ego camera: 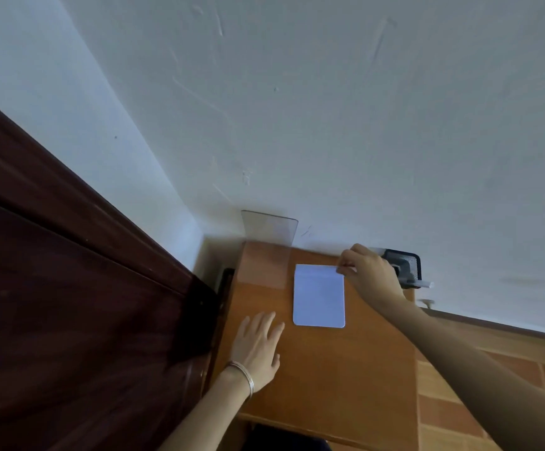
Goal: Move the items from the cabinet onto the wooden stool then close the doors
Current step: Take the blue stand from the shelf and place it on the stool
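Dark cabinet (pixel 69 288) stands left of the wooden stool (pixel 329 369). Left hand (pixel 258 346) rests flat, fingers spread, near the stool's left edge. The white notepad (pixel 319 296) lies toward the far edge; right hand (pixel 372 275) pinches its far right corner. Judged light, thin, flexible: best taken by an edge.

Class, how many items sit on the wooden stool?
3: a clear plastic stand at the far left edge, a white pad in the middle, a black mesh holder at the far right, partly hidden by the right hand.
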{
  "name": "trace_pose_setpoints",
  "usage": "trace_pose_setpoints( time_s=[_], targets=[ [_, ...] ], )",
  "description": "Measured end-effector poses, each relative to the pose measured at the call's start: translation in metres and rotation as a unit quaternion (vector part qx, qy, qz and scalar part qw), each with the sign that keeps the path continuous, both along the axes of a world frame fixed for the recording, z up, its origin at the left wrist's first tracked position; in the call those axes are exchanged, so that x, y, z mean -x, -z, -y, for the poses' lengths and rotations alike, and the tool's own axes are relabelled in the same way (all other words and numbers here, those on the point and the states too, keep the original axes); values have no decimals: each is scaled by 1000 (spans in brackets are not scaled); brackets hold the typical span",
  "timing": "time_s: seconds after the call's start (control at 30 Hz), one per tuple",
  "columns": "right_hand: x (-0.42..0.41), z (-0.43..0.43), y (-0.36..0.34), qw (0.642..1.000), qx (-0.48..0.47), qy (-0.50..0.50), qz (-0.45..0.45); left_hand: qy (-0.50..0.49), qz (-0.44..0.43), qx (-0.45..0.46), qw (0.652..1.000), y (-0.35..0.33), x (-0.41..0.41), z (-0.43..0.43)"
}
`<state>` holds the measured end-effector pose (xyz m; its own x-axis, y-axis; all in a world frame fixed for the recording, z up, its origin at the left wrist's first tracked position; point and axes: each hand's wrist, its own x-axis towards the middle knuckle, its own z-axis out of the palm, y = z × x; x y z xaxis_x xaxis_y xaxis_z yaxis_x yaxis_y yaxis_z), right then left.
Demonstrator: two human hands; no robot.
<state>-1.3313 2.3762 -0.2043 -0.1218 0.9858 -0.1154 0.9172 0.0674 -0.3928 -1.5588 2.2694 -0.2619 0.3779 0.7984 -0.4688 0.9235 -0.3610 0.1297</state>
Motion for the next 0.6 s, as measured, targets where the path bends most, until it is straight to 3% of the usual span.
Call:
trace_pose_setpoints(
  time_s=[0.17,0.33,0.4,0.47,0.6],
  targets=[
    [-4,3,26,998,-70,12,-2,2,-8,9,1000,38,1,1],
    [0,34,38,960,-277,-38,22,-14,-10,-5,1000,79,5,5],
    [5,62,54,948,-309,-67,11,-32,24,-5,999,94,7,9],
    [9,92,82,959,-269,-92,3,-42,49,-33,997,110,8,15],
    [14,126,144,993,-78,-86,35,-56,54,-51,996,128,8,16]
  ],
)
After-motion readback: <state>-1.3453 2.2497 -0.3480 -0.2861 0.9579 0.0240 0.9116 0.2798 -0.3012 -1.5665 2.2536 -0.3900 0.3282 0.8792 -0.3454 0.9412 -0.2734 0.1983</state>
